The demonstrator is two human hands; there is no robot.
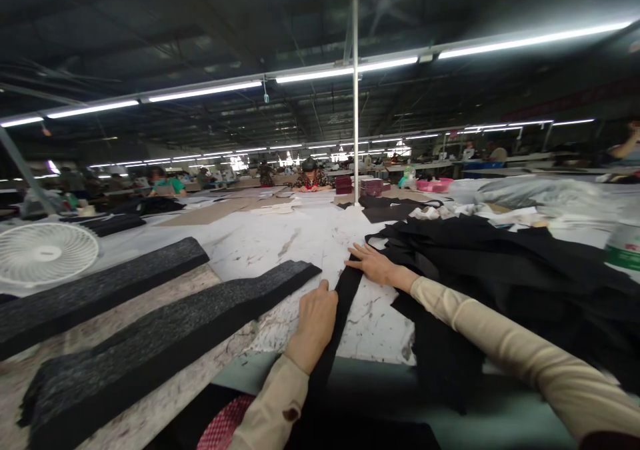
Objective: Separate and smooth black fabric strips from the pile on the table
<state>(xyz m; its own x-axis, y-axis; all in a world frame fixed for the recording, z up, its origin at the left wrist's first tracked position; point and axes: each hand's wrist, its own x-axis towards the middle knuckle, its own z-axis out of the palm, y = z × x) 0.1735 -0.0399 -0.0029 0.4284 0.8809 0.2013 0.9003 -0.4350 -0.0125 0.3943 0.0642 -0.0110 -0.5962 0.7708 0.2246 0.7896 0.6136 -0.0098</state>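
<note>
A narrow black fabric strip (345,297) runs from the table's near edge up the white table (280,243). My left hand (315,320) is curled, its thumb and fingers pinching the strip's left edge. My right hand (373,263) lies flat with fingers stretched out on the far end of the strip, next to a big heap of black fabric (505,270) on the right. Both arms wear beige sleeves.
Two long stacks of dark cut pieces (165,337) lie to the left. A white fan (45,251) sits at the far left. A metal pole (355,103) rises mid-table. Other people sit at the far side of the tables (310,178). Pink tubs (434,185) stand behind.
</note>
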